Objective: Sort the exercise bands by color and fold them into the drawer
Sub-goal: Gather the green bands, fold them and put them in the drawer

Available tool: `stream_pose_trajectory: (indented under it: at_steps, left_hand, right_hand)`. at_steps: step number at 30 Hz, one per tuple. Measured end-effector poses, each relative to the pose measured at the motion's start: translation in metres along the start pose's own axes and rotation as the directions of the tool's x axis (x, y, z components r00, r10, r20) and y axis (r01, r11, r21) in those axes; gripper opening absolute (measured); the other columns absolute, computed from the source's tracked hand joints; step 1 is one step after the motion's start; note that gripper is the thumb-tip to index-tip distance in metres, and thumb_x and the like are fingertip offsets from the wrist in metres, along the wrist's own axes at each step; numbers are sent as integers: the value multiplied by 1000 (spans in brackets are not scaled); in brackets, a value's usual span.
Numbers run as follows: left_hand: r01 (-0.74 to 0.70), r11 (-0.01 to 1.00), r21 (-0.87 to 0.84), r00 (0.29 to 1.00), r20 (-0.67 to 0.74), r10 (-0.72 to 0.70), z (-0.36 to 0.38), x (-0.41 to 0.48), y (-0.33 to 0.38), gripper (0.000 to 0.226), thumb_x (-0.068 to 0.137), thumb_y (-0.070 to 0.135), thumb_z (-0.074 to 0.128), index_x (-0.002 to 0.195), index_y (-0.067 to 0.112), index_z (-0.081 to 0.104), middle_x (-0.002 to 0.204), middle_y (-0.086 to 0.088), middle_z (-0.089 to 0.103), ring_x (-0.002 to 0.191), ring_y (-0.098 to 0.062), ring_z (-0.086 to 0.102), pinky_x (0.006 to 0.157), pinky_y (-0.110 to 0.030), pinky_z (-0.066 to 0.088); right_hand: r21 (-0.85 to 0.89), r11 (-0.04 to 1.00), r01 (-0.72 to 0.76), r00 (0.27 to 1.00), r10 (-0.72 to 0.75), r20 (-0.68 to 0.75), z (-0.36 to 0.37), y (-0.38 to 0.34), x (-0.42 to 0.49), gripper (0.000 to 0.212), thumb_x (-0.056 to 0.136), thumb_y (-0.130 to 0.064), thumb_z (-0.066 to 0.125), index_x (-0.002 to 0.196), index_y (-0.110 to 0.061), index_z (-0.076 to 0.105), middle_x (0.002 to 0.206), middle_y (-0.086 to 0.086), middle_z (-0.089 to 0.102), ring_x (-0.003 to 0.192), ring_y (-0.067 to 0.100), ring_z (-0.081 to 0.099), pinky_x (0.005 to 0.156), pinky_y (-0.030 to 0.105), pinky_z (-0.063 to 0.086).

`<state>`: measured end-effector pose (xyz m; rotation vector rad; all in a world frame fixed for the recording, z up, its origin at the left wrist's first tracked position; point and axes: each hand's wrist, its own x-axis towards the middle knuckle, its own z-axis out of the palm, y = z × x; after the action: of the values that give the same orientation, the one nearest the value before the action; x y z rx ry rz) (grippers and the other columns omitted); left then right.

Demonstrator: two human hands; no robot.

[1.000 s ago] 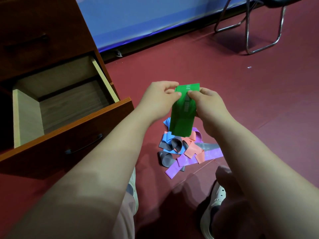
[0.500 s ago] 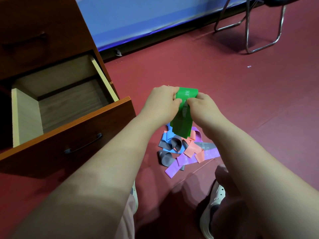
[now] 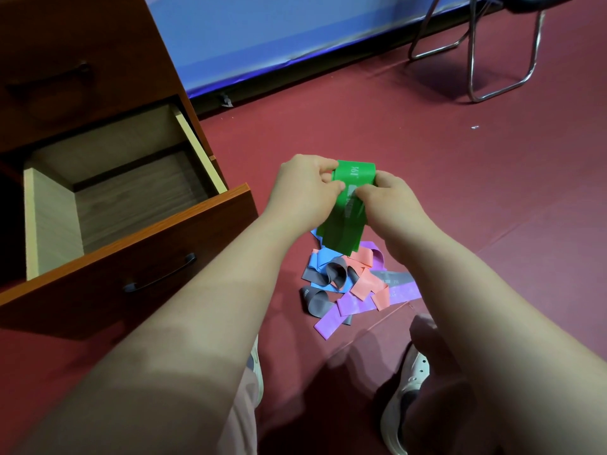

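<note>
Green band [image 3: 345, 221] pinched at its folded top between our left hand [image 3: 303, 188] and right hand [image 3: 386, 198], hanging over the band pile [image 3: 354, 284] on the red floor [image 3: 460, 192], open drawer [image 3: 131, 198] to our left, chair [image 3: 492, 50] far right.

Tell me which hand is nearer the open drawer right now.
Left. The left hand pinches the green band just right of the drawer front; the right hand holds the band's far side, farther away.
</note>
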<state>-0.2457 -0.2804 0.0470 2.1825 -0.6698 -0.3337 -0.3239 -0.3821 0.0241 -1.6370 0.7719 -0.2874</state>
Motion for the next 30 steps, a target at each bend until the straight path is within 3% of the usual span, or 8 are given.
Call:
stream_pose_trajectory:
  at_steps: [3, 7, 10, 13, 17, 23, 27, 30]
  left_hand:
    - [54, 990, -127, 998, -6, -55, 0, 3, -2, 39, 86, 19, 71, 124, 17, 65, 103, -3, 71, 99, -11, 66, 89, -19, 46]
    - [98, 965, -243, 995, 15, -97, -1, 5, -3, 40, 87, 16, 70, 126, 17, 63, 101, -3, 71, 94, -13, 68, 89, -23, 51]
    - [114, 945, -305, 994, 33, -109, -2, 6, -3, 41, 86, 13, 70, 126, 18, 62, 103, -6, 72, 91, -16, 70, 90, -30, 55]
    - [86, 945, -315, 996, 31, -80, -2, 7, -5, 38, 85, 12, 70, 119, 27, 65, 96, -6, 72, 87, -18, 71, 88, -34, 56]
    - [73, 949, -307, 997, 24, -68, 1, 8, -8, 28, 84, 8, 69, 106, 26, 73, 84, 4, 67, 78, -13, 66, 90, -34, 56]
    - [54, 965, -258, 998, 30, -48, 3, 9, -8, 28, 85, 11, 69, 110, 23, 73, 84, 6, 65, 78, -9, 61, 83, -25, 54]
    - [56, 962, -268, 998, 42, -46, 3, 10, -8, 27, 85, 11, 69, 110, 22, 72, 82, 4, 63, 73, -8, 58, 76, -25, 53]
    - [61, 958, -281, 997, 62, -45, 2, 10, -8, 33, 84, 6, 69, 115, 18, 70, 77, 8, 62, 68, -4, 58, 72, -21, 50]
  right_hand:
    - [79, 996, -29, 999, 32, -34, -2, 0, 1, 22, 82, -8, 50, 85, -17, 69, 92, 12, 73, 83, 30, 67, 82, 53, 55]
    - [170, 984, -58, 997, 66, -43, -5, 2, 2, 14, 81, -14, 60, 72, -14, 71, 79, 11, 71, 71, 24, 61, 71, 44, 49]
    - [226, 973, -56, 997, 67, -43, -6, 1, 2, 12, 84, -11, 63, 79, -12, 73, 85, 12, 75, 73, 23, 66, 75, 43, 53]
    - [295, 953, -63, 996, 78, -38, -6, -1, 1, 13, 86, -6, 62, 80, -11, 73, 88, 13, 75, 76, 22, 67, 80, 40, 55]
    - [349, 930, -117, 990, 137, -33, -7, -3, 1, 14, 85, -3, 61, 86, -11, 72, 87, 11, 74, 68, 17, 66, 62, 27, 51]
    - [486, 840, -243, 959, 283, -9, -5, -9, -5, 10, 85, -1, 61, 82, -9, 66, 73, 7, 69, 50, 12, 59, 55, 23, 47]
    - [536, 815, -219, 958, 283, -38, -7, -10, -4, 21, 83, 2, 63, 96, -14, 59, 75, 7, 63, 48, 11, 54, 55, 25, 41]
    - [472, 868, -155, 975, 212, -70, -8, -10, -5, 26, 82, 2, 64, 91, -21, 55, 88, 7, 65, 49, 8, 59, 53, 24, 44]
